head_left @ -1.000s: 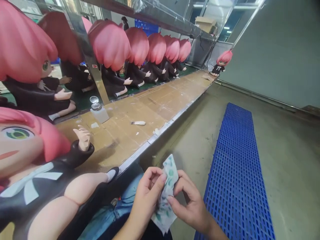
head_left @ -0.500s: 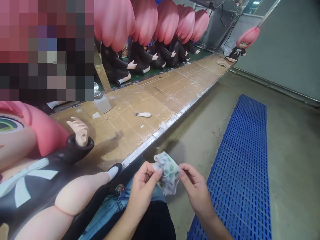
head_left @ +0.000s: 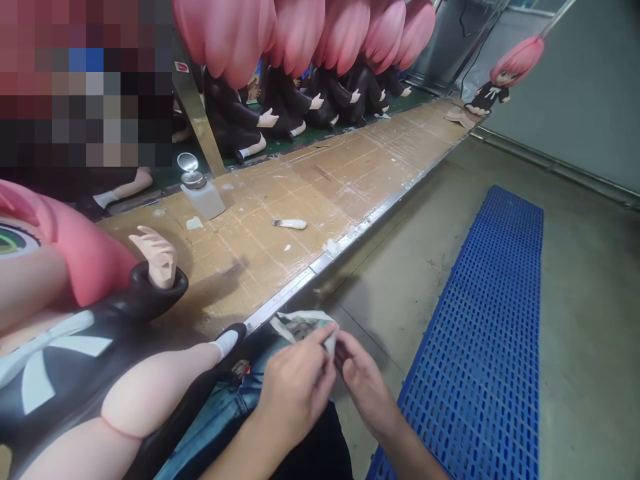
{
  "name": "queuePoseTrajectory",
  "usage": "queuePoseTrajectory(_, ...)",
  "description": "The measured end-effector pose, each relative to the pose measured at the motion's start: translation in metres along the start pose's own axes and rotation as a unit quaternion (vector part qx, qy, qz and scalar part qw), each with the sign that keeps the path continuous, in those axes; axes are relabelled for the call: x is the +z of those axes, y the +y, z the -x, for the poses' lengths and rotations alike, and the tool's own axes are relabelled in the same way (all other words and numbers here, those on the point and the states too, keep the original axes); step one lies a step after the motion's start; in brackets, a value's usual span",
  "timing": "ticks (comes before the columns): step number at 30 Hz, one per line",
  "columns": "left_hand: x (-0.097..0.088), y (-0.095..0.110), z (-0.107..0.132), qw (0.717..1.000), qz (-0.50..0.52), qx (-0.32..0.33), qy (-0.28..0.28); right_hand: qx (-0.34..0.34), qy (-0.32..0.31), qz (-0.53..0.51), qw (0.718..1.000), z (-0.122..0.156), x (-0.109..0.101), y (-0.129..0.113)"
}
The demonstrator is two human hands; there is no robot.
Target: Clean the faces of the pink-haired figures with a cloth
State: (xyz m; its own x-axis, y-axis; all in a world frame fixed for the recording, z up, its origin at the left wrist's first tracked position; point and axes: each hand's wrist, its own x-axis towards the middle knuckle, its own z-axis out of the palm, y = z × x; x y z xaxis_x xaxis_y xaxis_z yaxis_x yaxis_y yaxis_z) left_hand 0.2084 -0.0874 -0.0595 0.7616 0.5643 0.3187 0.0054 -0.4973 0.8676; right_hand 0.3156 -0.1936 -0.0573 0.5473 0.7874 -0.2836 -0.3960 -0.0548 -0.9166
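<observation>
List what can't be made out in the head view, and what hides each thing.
Head view:
Cloth: lower part hidden behind left hand.
Right hand: its grip on the cloth is unclear; left hand blocks it.
Near doll: face partly cut off by left edge.
Doll behind it: upper part masked by pixel blocks.

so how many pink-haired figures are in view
7 show clearly: one figure at near left, five in a row behind the bench, one at its far end. A leg below the pixelated patch suggests another, mostly hidden.
</observation>
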Motion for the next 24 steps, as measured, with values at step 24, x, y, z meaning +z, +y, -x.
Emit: queuePoseTrajectory(24,-0.020,-0.029,-0.007,0.947,0.243,-0.198,-0.070,0.039,-0.026,0.021,0.999,-0.017,-0.013,-0.034)
